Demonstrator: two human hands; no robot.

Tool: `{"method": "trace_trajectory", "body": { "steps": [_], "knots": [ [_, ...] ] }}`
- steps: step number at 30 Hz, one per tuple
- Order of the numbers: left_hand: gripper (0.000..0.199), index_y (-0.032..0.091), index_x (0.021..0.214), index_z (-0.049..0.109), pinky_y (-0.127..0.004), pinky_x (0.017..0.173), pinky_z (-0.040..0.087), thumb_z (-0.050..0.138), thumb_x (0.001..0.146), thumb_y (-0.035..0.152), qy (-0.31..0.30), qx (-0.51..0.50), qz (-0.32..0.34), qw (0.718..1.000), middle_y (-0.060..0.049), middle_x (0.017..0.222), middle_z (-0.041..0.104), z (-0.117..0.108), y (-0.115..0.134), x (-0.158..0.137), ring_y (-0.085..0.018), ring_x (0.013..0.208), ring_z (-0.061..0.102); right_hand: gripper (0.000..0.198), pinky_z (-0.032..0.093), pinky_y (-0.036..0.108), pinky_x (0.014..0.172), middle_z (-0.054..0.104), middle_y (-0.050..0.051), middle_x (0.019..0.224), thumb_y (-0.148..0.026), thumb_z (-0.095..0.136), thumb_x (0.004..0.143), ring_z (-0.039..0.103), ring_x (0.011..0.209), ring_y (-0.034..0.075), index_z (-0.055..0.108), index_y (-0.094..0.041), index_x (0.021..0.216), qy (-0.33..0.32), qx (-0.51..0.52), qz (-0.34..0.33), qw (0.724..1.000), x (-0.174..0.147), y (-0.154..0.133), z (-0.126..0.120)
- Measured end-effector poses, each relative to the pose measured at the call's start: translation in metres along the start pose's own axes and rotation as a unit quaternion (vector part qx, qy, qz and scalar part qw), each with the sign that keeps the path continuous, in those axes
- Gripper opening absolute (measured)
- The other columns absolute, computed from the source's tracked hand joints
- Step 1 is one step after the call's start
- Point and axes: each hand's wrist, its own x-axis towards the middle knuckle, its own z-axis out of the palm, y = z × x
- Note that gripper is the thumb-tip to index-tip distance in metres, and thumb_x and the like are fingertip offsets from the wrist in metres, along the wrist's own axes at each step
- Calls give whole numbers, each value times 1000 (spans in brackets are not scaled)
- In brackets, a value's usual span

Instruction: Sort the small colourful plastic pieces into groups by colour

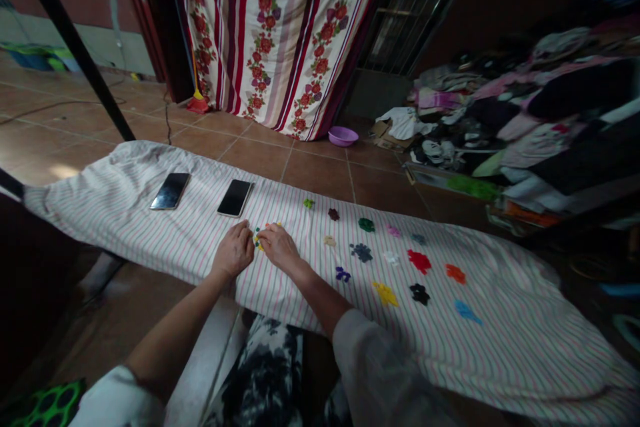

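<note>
The left hand (235,250) is resting low over the striped cloth (505,347), its fingers bending inward beside a small mixed group of yellow and dark green pieces (259,240). The right hand (281,245) is facing it from the other side, its fingers curving down at the right edge of this same group and partly covering it. The 2 hands are lying near each other, but apart. Whether the fingertips of either hand are pinching a piece or standing open, it cannot be told.

The cloth is looking soft, wrinkling into folds toward the left. To the right of the hands, 14 small heaps (361,253) are lying on it, each showing its own colour, for example the red heap (419,261) and the black heap (419,293); the shape of single pieces is being too small to tell. To the left, 2 flat, rectangular phones (235,198) are lying, their dark screens shining smoothly upward.
</note>
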Motion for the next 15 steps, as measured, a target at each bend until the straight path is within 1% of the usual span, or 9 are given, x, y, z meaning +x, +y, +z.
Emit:
{"method": "trace_trajectory", "body": {
  "steps": [5,8,11,15],
  "knots": [
    [20,20,93,56,-46,99,47,42,82,13,-9,8,-4,1000,-12,113,60,-1,1,0,-24,117,52,23,39,29,88,61,7,97,-20,47,93,51,99,19,70,-23,97,-23,-67,23,997,8,-9,-3],
    [22,19,94,58,-45,99,47,42,81,11,-17,12,-7,1000,-13,115,60,-2,1,0,-24,114,53,25,39,30,85,62,8,97,-20,45,93,51,99,20,70,-22,97,-36,-92,33,995,14,-13,-7],
    [24,18,96,58,-44,99,46,42,80,11,-25,17,-5,1000,-13,117,60,-2,0,0,-24,113,54,25,39,31,82,63,10,95,-20,45,92,52,97,22,71,-21,94,-51,-99,49,993,20,-16,-10],
    [25,18,96,59,-43,98,47,42,80,9,-28,10,-6,1000,-13,119,60,-2,-1,0,-24,113,55,18,39,30,80,64,9,94,-22,52,89,53,95,21,70,-21,90,-54,-92,67,992,24,-14,-11]
  ]
}}
